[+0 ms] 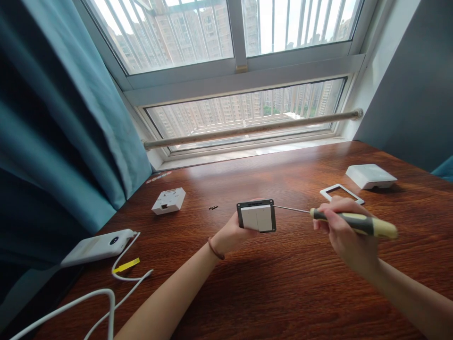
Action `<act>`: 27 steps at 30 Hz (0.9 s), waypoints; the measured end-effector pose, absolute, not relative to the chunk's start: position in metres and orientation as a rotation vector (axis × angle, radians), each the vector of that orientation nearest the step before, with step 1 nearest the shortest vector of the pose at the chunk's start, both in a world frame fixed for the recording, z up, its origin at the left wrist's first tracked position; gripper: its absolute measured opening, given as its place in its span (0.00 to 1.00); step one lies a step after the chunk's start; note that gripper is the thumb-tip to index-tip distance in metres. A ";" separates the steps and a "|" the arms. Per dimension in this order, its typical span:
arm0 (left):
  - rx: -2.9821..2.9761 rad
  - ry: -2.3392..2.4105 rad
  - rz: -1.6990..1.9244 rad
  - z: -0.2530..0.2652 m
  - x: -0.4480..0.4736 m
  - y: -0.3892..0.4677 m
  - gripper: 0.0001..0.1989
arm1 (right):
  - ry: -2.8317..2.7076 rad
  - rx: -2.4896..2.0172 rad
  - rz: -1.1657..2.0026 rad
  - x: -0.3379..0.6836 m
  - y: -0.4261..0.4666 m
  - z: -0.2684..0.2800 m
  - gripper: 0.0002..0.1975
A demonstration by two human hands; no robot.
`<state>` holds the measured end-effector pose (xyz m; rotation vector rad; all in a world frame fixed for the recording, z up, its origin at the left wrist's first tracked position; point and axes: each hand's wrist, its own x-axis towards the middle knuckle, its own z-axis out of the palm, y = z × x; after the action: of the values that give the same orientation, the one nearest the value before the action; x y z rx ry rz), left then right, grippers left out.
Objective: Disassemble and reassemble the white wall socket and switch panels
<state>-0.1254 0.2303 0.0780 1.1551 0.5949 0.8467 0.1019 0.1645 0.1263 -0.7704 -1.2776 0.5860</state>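
Observation:
My left hand [230, 232] grips a wall switch [256, 218] with a dark frame and two pale rockers, held up above the table with its face toward me. A screwdriver [357, 224] with a black and cream handle is in my right hand [348, 236], fingers wrapped round the grip. Its thin shaft points left, and the tip is at the upper right corner of the switch; whether it sits in a screw there is too small to tell. Two small dark screws [213, 208] lie on the table left of the switch.
On the brown wooden table [283, 293], a white square box [169, 200] lies at left. A white cover frame [341, 192] and a white box-shaped piece [371, 175] lie at right. A white power strip [99, 246], its cable and a yellow strip [127, 265] occupy the left edge beside a blue curtain [71, 118].

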 end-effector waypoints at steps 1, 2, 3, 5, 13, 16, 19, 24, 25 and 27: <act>1.119 0.584 0.846 0.077 -0.125 0.230 0.31 | -1.161 -0.771 0.714 0.103 0.168 0.127 0.06; 1.082 0.569 0.846 0.077 -0.124 0.229 0.30 | -1.075 -0.769 0.810 0.104 0.171 0.127 0.07; 1.045 0.553 0.848 0.077 -0.124 0.228 0.29 | -1.025 -0.766 0.880 0.104 0.172 0.126 0.08; 0.986 0.529 0.851 0.079 -0.122 0.226 0.29 | -1.016 -0.776 0.949 0.105 0.173 0.123 0.08; 0.949 0.547 0.925 0.082 -0.117 0.221 0.27 | -1.271 -0.872 0.747 0.101 0.160 0.115 0.06; 0.942 0.572 0.967 0.082 -0.115 0.220 0.29 | -1.300 -0.862 0.707 0.098 0.161 0.117 0.04; 0.905 0.599 0.973 0.083 -0.116 0.218 0.28 | -1.079 -0.787 0.931 0.094 0.168 0.117 0.07; 0.854 0.648 0.972 0.081 -0.116 0.217 0.26 | -0.874 -0.682 1.120 0.090 0.180 0.114 0.10; 0.851 0.656 0.976 0.081 -0.115 0.217 0.26 | -0.868 -0.687 1.120 0.090 0.180 0.113 0.09; 0.865 0.677 1.016 0.082 -0.114 0.216 0.27 | -0.895 -0.714 1.095 0.092 0.178 0.110 0.08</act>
<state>-0.1136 0.2162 0.0822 0.8654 0.6773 1.0162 0.0918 0.1782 0.1104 -0.7140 -0.8948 1.0949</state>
